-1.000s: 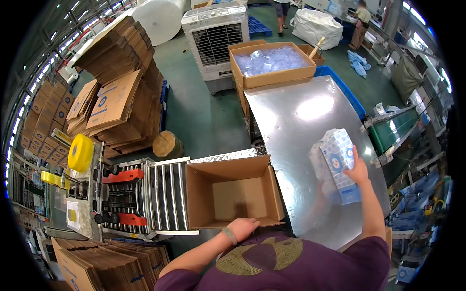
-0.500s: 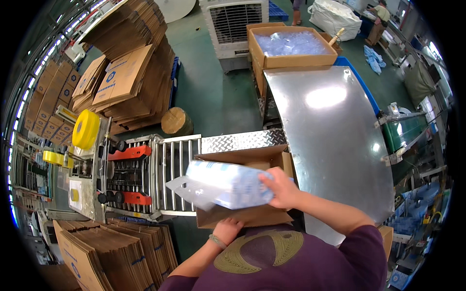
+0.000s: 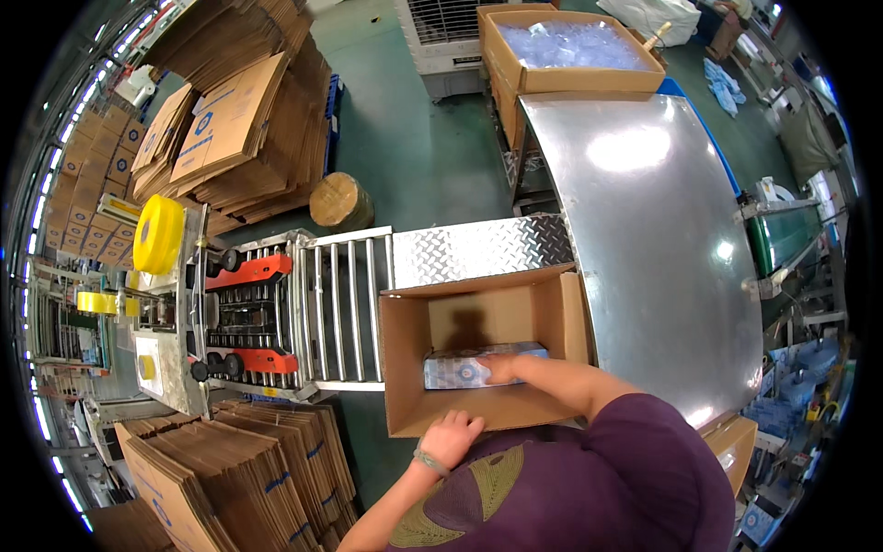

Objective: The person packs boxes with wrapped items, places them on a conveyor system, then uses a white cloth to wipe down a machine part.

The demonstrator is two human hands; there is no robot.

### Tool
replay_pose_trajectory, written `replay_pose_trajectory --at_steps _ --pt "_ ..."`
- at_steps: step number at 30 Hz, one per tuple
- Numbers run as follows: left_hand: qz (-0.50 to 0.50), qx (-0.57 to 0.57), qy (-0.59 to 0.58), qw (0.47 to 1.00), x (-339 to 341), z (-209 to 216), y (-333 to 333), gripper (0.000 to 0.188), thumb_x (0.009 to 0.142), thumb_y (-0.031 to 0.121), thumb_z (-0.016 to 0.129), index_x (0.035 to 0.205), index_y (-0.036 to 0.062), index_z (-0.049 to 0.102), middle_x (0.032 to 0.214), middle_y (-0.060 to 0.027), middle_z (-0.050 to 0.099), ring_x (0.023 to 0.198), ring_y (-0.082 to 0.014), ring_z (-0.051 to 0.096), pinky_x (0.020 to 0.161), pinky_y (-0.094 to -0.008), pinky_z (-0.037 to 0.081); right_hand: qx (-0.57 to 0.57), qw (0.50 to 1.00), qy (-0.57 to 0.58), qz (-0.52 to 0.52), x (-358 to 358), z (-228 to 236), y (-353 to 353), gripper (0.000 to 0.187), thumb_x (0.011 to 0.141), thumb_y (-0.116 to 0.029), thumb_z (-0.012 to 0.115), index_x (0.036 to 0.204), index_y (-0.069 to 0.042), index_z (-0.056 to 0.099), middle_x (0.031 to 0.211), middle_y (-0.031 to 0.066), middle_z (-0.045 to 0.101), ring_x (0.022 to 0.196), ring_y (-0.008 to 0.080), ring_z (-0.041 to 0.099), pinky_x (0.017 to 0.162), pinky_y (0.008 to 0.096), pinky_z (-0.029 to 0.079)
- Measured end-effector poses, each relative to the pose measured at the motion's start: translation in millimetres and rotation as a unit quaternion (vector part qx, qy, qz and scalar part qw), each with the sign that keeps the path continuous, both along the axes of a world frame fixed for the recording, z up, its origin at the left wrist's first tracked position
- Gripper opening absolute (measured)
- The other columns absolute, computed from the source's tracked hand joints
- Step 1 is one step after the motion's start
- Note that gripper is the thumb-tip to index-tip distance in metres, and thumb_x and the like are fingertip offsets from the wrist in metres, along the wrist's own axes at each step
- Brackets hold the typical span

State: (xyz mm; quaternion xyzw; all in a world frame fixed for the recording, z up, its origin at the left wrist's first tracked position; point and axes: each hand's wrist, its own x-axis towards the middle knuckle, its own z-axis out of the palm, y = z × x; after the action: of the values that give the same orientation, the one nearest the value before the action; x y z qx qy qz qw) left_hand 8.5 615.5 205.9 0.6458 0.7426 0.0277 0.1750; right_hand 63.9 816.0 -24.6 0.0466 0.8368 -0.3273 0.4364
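Observation:
An open cardboard box (image 3: 405, 368) stands in front of me on the end of the roller conveyor, its flaps up or folded out. Inside, along the near side of its floor, lies a blue-and-white printed pack (image 3: 451, 373), long and box-shaped. My right hand (image 3: 504, 369) reaches down into the box and grips this pack near its middle; some of its fingers are hidden. At the near wall, my left hand (image 3: 451, 439) has its fingers bent over the top edge of the box, holding it.
Left along the rollers (image 3: 349, 313) is a taping machine with red guides (image 3: 248, 273) and yellow tape rolls (image 3: 158, 235). A metal table (image 3: 653, 248) adjoins on the right, with a carton of clear plastic pieces (image 3: 570, 46) behind it. Flattened cartons (image 3: 230, 469) stand at lower left.
My right hand has lowered the pack from above the box to its floor. The left hand has stayed at the near edge, and the view has shifted slightly.

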Motion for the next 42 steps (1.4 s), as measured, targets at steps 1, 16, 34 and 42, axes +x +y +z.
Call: replay_pose_trajectory --at_steps 1,16,34,42 --pt "0.010 -0.002 -0.008 1.000 -2 0 -3 0.015 0.081 0.014 0.054 0.095 0.0161 0.056 0.083 -0.0045 0.056 0.083 -0.0216 0.060 0.064 -0.0352 0.051 -0.048 0.996 0.044 -0.065 -4 14 9 0.070 0.086 -0.042 0.061 0.144 -0.011 0.036 0.139 0.0198 0.048 0.124 0.0334 0.050 0.099 0.0394 0.043" --pt "-0.100 -0.006 -0.006 0.995 -80 -17 -55 0.022 0.077 0.018 0.060 0.099 0.0194 0.060 0.085 -0.0035 0.058 0.083 -0.0233 0.061 0.064 -0.0365 0.052 -0.180 0.513 0.038 -0.838 142 48 28 0.089 0.080 -0.047 0.070 0.136 0.013 0.036 0.136 0.0266 0.047 0.123 0.0308 0.050 0.099 0.0374 0.041" --pt "-0.198 -0.075 -0.123 0.969 4 -39 74 0.044 0.090 0.046 0.054 0.113 0.0074 0.054 0.100 -0.0194 0.063 0.096 -0.0388 0.060 0.081 -0.0473 0.050 0.537 0.473 0.253 -0.651 351 206 8 0.033 0.084 -0.019 0.063 0.109 0.002 0.060 0.108 0.0221 0.062 0.102 0.0387 0.058 0.090 0.0462 0.045" --pt "-0.181 0.013 -0.214 0.960 -15 -61 58 0.050 0.092 0.050 0.050 0.117 0.0066 0.058 0.104 -0.0202 0.064 0.096 -0.0375 0.061 0.082 -0.0453 0.049 0.588 0.231 -0.262 -0.730 612 67 -187 0.031 0.082 -0.020 0.066 0.104 0.001 0.063 0.099 0.0202 0.064 0.092 0.0352 0.063 0.082 0.0461 0.049"
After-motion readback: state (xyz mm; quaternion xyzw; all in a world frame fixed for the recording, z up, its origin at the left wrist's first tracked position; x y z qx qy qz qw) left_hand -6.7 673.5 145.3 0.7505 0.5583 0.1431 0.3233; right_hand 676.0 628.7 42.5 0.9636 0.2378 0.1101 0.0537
